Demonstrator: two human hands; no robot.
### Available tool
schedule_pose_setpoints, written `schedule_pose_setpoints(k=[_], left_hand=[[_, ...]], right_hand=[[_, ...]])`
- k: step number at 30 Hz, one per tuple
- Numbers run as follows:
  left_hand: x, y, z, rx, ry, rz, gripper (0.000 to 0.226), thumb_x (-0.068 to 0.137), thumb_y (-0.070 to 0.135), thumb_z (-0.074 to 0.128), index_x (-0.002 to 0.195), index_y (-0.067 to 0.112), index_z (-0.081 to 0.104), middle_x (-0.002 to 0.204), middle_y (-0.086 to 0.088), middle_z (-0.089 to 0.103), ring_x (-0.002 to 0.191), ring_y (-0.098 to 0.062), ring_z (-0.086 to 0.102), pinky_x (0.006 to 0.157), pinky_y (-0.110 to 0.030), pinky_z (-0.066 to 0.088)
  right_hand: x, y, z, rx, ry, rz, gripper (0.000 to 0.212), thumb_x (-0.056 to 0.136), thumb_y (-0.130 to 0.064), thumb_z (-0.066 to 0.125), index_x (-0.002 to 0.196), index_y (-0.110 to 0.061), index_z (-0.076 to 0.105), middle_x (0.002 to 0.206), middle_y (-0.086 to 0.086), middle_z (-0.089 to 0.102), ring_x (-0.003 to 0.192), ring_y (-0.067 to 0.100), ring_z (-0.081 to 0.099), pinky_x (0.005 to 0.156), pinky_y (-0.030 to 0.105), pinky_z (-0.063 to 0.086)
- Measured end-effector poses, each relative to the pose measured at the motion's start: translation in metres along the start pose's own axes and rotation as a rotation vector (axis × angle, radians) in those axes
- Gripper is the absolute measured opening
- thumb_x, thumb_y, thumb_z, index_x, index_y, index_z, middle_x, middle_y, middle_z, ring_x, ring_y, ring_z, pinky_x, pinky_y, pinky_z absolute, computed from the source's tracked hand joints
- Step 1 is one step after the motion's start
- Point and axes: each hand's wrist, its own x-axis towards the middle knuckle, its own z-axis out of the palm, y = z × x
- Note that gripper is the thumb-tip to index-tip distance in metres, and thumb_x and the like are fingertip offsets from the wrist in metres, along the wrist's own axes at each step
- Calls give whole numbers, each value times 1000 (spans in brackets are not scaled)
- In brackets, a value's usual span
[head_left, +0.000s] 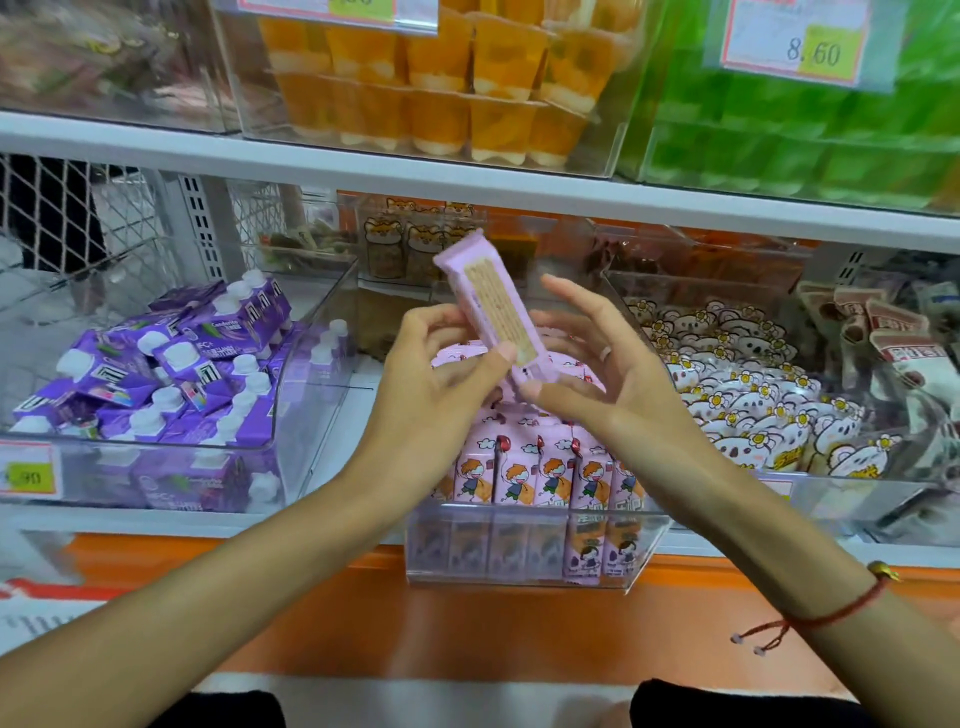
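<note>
The person holds a pink snack packet (488, 296) up in front of the shop shelves, between both hands and above a clear acrylic bin (644, 545) stocked with standing rows of the same pink packets. The packet is tilted, its top end leaning up and to the left, and a beige printed panel faces the camera. The left hand (441, 364) grips it low down: the thumb presses on the front near the bottom of the panel while the curled fingers close round its left edge, so most of the packet stands clear above the grip. The right hand (613, 374) is spread wide, its fingers straight and fanned to the right of the packet, and only the thumb tip touches the packet's bottom end, just below the left thumb. A red string bracelet (831, 613) sits on the right wrist. To the left of the bin lies a tray of purple drink cartons (156, 374) with white caps; to the right, a heap of koala-printed packets (753, 395). On the shelf above stand orange jelly cups (467, 78) and a price tag (795, 47) reading 8.60.
</note>
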Motion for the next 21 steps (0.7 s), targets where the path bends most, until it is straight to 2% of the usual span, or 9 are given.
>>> schedule_pose_setpoints(k=[3, 6, 8, 10, 12, 16, 18, 21], left_hand=[[-1, 1, 1, -60, 22, -64, 41, 81, 25, 70, 115, 15, 49, 111, 0, 64, 80, -3, 71, 64, -18, 56], [1, 1, -3, -46, -6, -69, 68, 70, 35, 74, 130, 21, 43, 127, 5, 59, 98, -3, 68, 82, -25, 57], [4, 3, -9, -44, -32, -36, 77, 78, 26, 74, 142, 29, 31, 139, 10, 51, 113, -1, 61, 93, -28, 53], [6, 5, -13, -53, -52, -26, 73, 86, 15, 68, 145, 33, 29, 142, 10, 49, 117, -3, 59, 97, -32, 50], [7, 6, -13, -30, -43, -21, 59, 89, 14, 65, 140, 29, 41, 136, 7, 54, 112, -5, 62, 96, -33, 52], [6, 6, -12, -6, 65, -16, 44, 85, 20, 70, 127, 21, 54, 111, 7, 69, 95, -4, 69, 82, -26, 58], [5, 7, -11, 39, 70, -7, 37, 86, 24, 68, 121, 19, 56, 101, 10, 71, 91, -2, 69, 81, -24, 58], [4, 5, -8, 118, 52, 16, 31, 87, 27, 66, 115, 19, 56, 111, 5, 67, 101, -3, 65, 91, -32, 55]], right_hand=[[-2, 0, 7, -10, 52, -33, 39, 84, -9, 69, 118, -23, 56, 113, -8, 62, 98, -1, 61, 77, 18, 53], [1, 1, 5, 45, 70, 24, 26, 87, -10, 65, 111, -19, 62, 108, -4, 68, 95, 6, 64, 77, 20, 53], [3, 3, 2, 122, 69, 119, 21, 91, -11, 60, 108, -22, 66, 98, -6, 71, 86, 6, 65, 75, 20, 52], [5, 5, -1, 206, 72, 225, 21, 93, -13, 54, 108, -19, 67, 90, -6, 72, 78, 7, 64, 73, 24, 51], [6, 6, -3, 284, 72, 286, 23, 94, -16, 53, 113, -15, 66, 92, -2, 72, 76, 9, 65, 69, 24, 52], [8, 4, -6, 445, 160, 317, 33, 84, -19, 65, 116, -12, 62, 93, 3, 70, 78, 12, 67, 64, 17, 52], [9, 5, -7, 478, 193, 317, 22, 86, -16, 64, 108, -12, 65, 85, 1, 70, 75, 10, 65, 65, 15, 51], [10, 7, -6, 548, 244, 351, 11, 88, -18, 63, 98, -14, 66, 76, -4, 70, 69, 6, 65, 65, 14, 52]])
